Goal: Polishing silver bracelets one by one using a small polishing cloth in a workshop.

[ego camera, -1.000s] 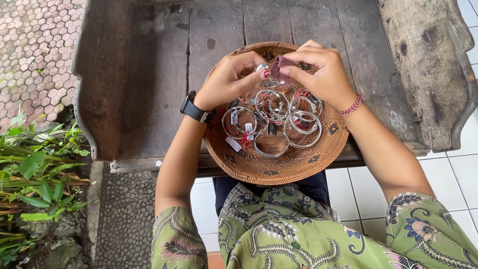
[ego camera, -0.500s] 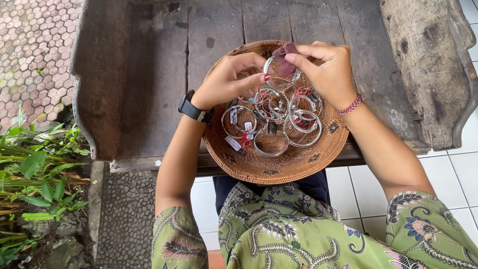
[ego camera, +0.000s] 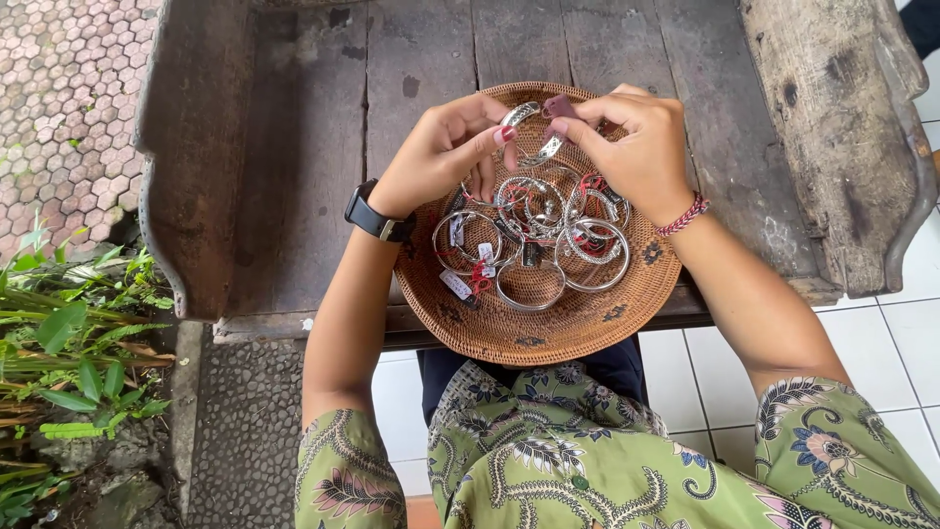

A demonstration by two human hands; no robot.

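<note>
— Weathered wooden bench (ego camera: 294, 127), round woven tray (ego camera: 548, 338) at its front edge, heap of silver bangles (ego camera: 534, 230) inside?

— Yes. Left hand (ego camera: 441, 157) and right hand (ego camera: 641, 147) raised above, fingertips pinched on one silver bangle (ego camera: 534, 127) with its small tag (ego camera: 560, 105). Seemingly inspecting; steady turning needed.

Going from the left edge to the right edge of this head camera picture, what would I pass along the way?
Green plants → black wristwatch → left hand → silver bangle held between both hands → right hand → red braided bracelet → raised wooden edge of the table.
</note>
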